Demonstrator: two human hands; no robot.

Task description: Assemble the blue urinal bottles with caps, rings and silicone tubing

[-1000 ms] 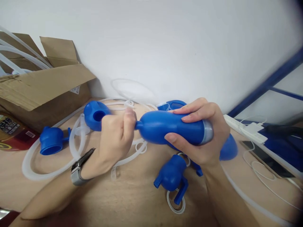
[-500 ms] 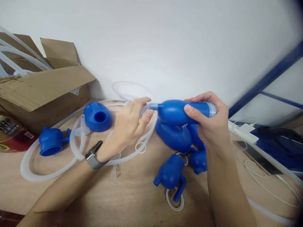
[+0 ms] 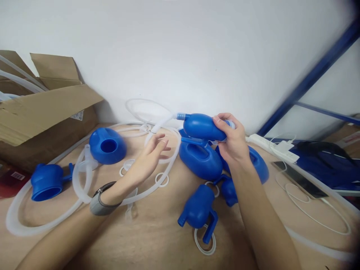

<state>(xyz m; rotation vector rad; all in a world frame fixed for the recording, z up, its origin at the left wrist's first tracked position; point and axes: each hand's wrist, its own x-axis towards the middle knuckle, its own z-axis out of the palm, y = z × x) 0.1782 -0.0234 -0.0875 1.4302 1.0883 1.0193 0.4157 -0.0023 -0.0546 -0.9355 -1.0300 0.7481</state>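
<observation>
My right hand (image 3: 232, 137) grips a blue plastic spouted piece (image 3: 201, 126) by its wide end, where a translucent rim shows. The piece lies sideways in the air, spout to the left and handle below. A translucent hose (image 3: 163, 123) is fitted on the spout and curves down to the left. Just below that hose, my left hand (image 3: 150, 155) is open, fingers apart, holding nothing. Under the held piece stands a blue plastic bottle (image 3: 201, 161) with a moulded grip. Nearer me lies a second blue spouted piece (image 3: 199, 206) beside a white ring (image 3: 205, 249).
At left are an open cardboard box (image 3: 50, 108) with hoses inside, a blue bottle (image 3: 118, 146) and another blue spouted piece (image 3: 47, 182). A coiled hose (image 3: 17, 225) crosses the wooden table (image 3: 149, 240). A power strip (image 3: 261, 142) and a phone (image 3: 300, 182) are at right.
My left hand has come off the hose near the spout and moved down and left. My right hand still holds the blue spouted piece, now turned with its handle showing below.
</observation>
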